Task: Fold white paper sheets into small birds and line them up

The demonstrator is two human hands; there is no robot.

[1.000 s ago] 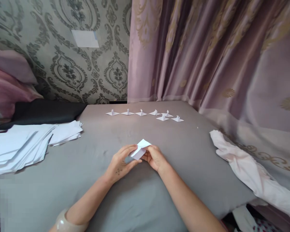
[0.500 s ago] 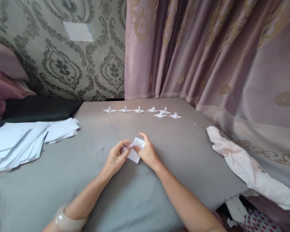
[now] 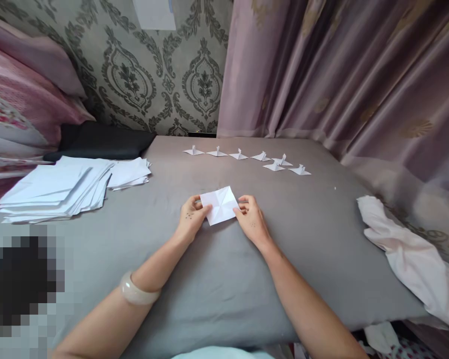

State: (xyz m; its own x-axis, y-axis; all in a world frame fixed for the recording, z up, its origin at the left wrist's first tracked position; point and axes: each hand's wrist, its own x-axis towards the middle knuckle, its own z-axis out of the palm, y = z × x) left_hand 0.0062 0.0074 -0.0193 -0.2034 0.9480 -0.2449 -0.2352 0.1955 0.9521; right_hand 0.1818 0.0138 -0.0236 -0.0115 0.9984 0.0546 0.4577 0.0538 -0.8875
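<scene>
A white square of paper (image 3: 221, 205) with creases across it lies spread between my two hands, just above or on the grey sheet. My left hand (image 3: 193, 215) pinches its left edge, thumb on top and fingers beneath. At the right edge, my right hand (image 3: 251, 217) grips the paper the same way between thumb and fingers. Beyond the hands, several folded white paper figures (image 3: 239, 154) stand in a loose row, each with flat pointed sides and a small upright part.
Stacks of white paper sheets (image 3: 60, 184) lie at the left, in front of a folded black cloth (image 3: 105, 139). A rumpled white cloth (image 3: 407, 249) lies along the right edge of the grey-covered surface (image 3: 164, 309). Pink curtains (image 3: 284, 75) hang behind.
The paper, partly folded up and tilted between my hands before, is now opened out nearly flat. My hands have moved apart to its two sides. The view has shifted left and down.
</scene>
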